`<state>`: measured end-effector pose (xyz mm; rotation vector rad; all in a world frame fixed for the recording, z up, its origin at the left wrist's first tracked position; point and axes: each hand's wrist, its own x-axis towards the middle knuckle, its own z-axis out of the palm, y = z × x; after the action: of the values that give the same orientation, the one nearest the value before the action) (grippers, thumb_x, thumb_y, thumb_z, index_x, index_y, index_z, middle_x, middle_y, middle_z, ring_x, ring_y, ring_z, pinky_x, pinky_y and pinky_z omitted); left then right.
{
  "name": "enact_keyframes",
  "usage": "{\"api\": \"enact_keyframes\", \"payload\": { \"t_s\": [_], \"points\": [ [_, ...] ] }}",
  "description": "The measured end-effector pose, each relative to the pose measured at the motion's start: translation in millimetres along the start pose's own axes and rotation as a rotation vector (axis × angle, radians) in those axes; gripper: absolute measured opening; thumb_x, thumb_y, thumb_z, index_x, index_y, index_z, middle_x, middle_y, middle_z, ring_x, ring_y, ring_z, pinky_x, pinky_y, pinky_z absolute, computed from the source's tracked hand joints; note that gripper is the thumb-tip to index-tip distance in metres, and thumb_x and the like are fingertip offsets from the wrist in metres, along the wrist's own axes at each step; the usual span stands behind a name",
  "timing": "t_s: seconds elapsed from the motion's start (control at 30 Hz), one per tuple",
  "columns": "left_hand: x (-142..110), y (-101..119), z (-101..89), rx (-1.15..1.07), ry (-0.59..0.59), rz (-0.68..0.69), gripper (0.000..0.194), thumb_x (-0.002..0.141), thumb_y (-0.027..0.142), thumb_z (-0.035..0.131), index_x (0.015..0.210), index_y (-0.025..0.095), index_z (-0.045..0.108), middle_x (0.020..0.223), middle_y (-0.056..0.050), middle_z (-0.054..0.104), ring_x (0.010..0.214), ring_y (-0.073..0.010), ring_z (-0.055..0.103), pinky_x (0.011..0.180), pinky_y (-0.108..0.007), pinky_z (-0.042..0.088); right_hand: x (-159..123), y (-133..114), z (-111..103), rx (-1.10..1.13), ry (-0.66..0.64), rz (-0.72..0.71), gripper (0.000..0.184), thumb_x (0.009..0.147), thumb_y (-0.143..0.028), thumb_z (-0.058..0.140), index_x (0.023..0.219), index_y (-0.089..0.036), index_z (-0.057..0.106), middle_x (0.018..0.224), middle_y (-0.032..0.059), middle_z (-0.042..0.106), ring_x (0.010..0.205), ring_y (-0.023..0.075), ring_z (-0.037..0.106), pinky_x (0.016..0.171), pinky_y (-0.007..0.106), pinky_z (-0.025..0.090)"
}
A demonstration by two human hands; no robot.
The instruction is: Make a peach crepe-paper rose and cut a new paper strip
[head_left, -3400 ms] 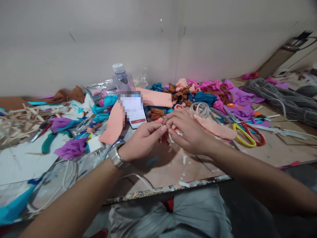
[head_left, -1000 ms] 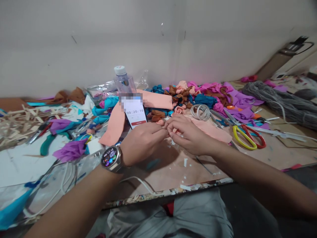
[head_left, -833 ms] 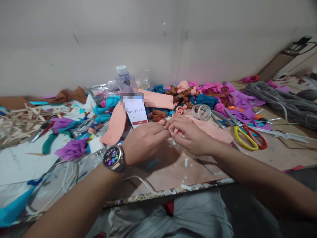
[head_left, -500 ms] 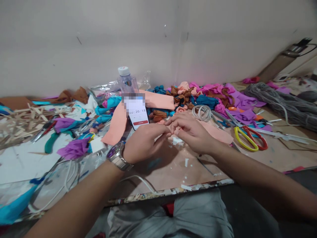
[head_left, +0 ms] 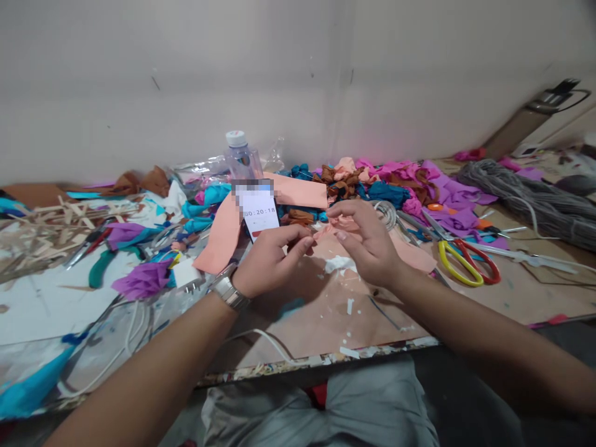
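Observation:
My left hand, with a metal-banded watch at the wrist, pinches the near end of a gathered piece of peach crepe paper. My right hand is apart from it, thumb and fingers spread around the paper's right side. Part of the paper is hidden behind the right fingers. A longer peach crepe strip lies just beyond the right wrist. Behind my left hand a phone showing a timer leans against a clear bottle.
Scissors with yellow and red handles lie to the right, near a grey yarn skein. Crumpled coloured rolls line the wall. On the left are wooden sticks, a purple paper flower and a white charger.
The hands were together at the fingertips; now my right hand has opened and drawn away to the right. More of the gathered peach paper shows between them.

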<state>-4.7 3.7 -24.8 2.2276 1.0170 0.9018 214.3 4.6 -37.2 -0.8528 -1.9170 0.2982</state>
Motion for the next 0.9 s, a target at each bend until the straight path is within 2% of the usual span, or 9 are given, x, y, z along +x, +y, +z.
{"api": "enact_keyframes", "payload": {
  "t_s": [0.13,0.2,0.27,0.43,0.5,0.6,0.73,0.8,0.9],
  "points": [
    [0,-3,2.7,0.028,0.06,-0.042,0.029,0.101,0.035,0.048,0.089,0.016,0.066,0.086,-0.005,0.071,0.079,-0.0162,0.064,0.074,-0.028,0.045,0,1,2,-0.038,0.091,-0.06,0.017,0.091,-0.027,0.054,0.105,-0.021,0.061,0.108,0.009,0.065,0.108,0.0267,0.058,0.098,0.046,0.04],
    [0,-4,3.2,0.014,0.074,-0.059,0.03,0.101,0.036,0.047,0.093,0.016,0.067,0.087,-0.005,0.072,0.079,-0.0161,0.064,0.074,-0.027,0.045,0,1,3,-0.028,0.095,-0.059,0.01,0.091,-0.027,0.056,0.097,-0.021,0.062,0.097,0.0069,0.065,0.097,0.0242,0.059,0.091,0.042,0.043],
    [0,-4,3.7,0.003,0.082,-0.07,0.03,0.102,0.037,0.047,0.095,0.017,0.068,0.086,-0.004,0.072,0.078,-0.0157,0.063,0.073,-0.027,0.045,-1,1,4,0.014,0.038,-0.016,0.008,0.091,-0.027,0.058,0.091,-0.021,0.063,0.087,0.0046,0.065,0.083,0.0204,0.058,0.078,0.037,0.046],
    [0,-5,6.2,-0.066,0.068,-0.081,0.03,0.102,0.036,0.046,0.091,0.016,0.066,0.084,-0.003,0.07,0.077,-0.0144,0.062,0.073,-0.026,0.045,-5,1,13,0.208,-0.19,0.267,0.02,0.093,-0.035,0.061,0.086,-0.019,0.071,0.076,0.003,0.066,0.065,0.0149,0.055,0.059,0.03,0.041],
    [0,-5,7.2,-0.122,0.056,-0.082,0.03,0.102,0.036,0.045,0.091,0.016,0.064,0.086,-0.004,0.069,0.08,-0.0147,0.062,0.076,-0.026,0.046,-5,1,18,0.348,-0.203,0.411,0.023,0.092,-0.039,0.064,0.085,-0.018,0.071,0.073,0.0017,0.065,0.061,0.0131,0.053,0.055,0.028,0.039],
    [0,-5,7.6,-0.161,0.055,-0.083,0.028,0.101,0.036,0.048,0.092,0.016,0.064,0.086,-0.005,0.068,0.081,-0.015,0.063,0.076,-0.027,0.047,-5,1,24,0.55,-0.133,0.56,0.025,0.086,-0.043,0.072,0.089,-0.018,0.068,0.078,0.0006,0.065,0.056,0.01,0.052,0.052,0.026,0.04],
    [0,-4,7.8,-0.135,0.02,-0.078,0.027,0.1,0.037,0.051,0.092,0.016,0.066,0.085,-0.004,0.07,0.079,-0.015,0.063,0.072,-0.026,0.046,-6,5,24,0.724,-0.177,0.674,0.032,0.082,-0.046,0.076,0.093,-0.017,0.069,0.075,0.0001,0.066,0.055,0.0094,0.053,0.051,0.024,0.041],
    [0,-4,8.3,-0.118,-0.011,-0.053,0.027,0.1,0.036,0.05,0.09,0.016,0.066,0.085,-0.004,0.07,0.078,-0.0149,0.063,0.071,-0.025,0.046,-6,8,23,0.758,-0.209,0.703,0.032,0.082,-0.047,0.076,0.09,-0.016,0.07,0.068,-0.001,0.063,0.053,0.0091,0.052,0.05,0.023,0.039],
    [0,-4,8.9,-0.101,-0.023,-0.026,0.028,0.1,0.035,0.049,0.088,0.016,0.066,0.084,-0.003,0.07,0.079,-0.0149,0.064,0.072,-0.025,0.046,-7,11,25,0.806,-0.198,0.707,0.03,0.081,-0.045,0.078,0.087,-0.017,0.071,0.071,-0.0008,0.066,0.053,0.0083,0.052,0.05,0.023,0.038]
  ]
}}
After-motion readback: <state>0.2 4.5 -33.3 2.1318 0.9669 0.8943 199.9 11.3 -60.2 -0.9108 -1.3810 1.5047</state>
